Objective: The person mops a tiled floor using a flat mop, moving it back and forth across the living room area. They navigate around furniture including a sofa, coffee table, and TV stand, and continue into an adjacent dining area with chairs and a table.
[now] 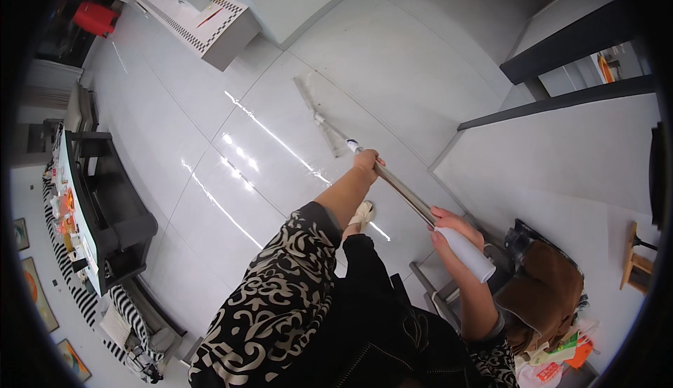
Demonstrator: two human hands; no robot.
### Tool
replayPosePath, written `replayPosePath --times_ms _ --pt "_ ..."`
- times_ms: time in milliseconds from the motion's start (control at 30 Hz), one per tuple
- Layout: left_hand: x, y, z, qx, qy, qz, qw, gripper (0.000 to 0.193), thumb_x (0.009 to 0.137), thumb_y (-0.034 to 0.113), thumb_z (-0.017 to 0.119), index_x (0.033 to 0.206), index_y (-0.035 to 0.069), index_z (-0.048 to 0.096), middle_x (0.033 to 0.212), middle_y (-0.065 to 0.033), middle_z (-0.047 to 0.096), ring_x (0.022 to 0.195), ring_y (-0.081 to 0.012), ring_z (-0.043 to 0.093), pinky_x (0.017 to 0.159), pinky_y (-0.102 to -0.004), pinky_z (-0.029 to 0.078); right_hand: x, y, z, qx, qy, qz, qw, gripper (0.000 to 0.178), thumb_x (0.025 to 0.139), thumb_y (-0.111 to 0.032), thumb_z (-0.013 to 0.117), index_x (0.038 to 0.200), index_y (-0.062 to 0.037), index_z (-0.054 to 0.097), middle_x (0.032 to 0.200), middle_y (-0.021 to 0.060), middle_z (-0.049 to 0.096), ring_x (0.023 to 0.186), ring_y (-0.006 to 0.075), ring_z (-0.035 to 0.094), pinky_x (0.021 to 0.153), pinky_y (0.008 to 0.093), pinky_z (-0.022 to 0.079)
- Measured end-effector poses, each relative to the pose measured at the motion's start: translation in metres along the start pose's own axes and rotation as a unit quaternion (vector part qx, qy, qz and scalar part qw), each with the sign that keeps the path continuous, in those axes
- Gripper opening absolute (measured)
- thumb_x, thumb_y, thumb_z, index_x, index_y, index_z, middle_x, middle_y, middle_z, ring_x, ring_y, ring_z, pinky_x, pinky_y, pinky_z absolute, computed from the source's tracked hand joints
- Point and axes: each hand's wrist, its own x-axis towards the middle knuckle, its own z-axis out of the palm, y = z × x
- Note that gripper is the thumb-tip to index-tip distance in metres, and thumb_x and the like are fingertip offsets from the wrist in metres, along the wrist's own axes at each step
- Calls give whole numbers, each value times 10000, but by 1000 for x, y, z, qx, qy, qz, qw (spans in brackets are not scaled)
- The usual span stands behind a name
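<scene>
A long-handled flat mop [405,193] slants across the middle, its metal pole running from far left to near right. Its thin, pale head [326,130] lies flat on the grey tiled floor [203,100]. Lower on the pole, my left hand [366,164] is wrapped round the metal, beside the white joint. At the upper end my right hand [457,230] closes round the pole where a thick white cylindrical grip [468,256] begins. Dark specks of dirt lie near the head's far end. One light-coloured shoe [363,214] shows below my left forearm.
A white cabinet with a checkered edge [224,34] stands at the far left. Left is a dark table [123,213] with things on top. A low wall [561,150] bounds the right. Near right, a brown cloth or bag [540,290] rests beside plastic bags [561,353]. A red object [95,19] stands far left.
</scene>
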Motion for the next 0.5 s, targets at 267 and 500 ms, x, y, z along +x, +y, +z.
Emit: replayPosePath --times_ms 267,500 --pt "-25 -50 69 -32 -129 -27 991 95 838 51 523 809 25 436 598 -86 454 497 -212 476 498 -340 452 -35 8 -20 -130 31 -35 990 138 773 -35 668 890 15 616 1093 233 614 948 262 629 851 333 488" --pt "-129 -64 -19 -77 -105 -68 989 152 888 95 535 913 1 419 773 -125 464 655 -236 525 662 -406 528 -122 -3 -42 104 157 -29 982 256 826 -149 655 986 -13 508 1095 234 552 959 275 581 727 371 579"
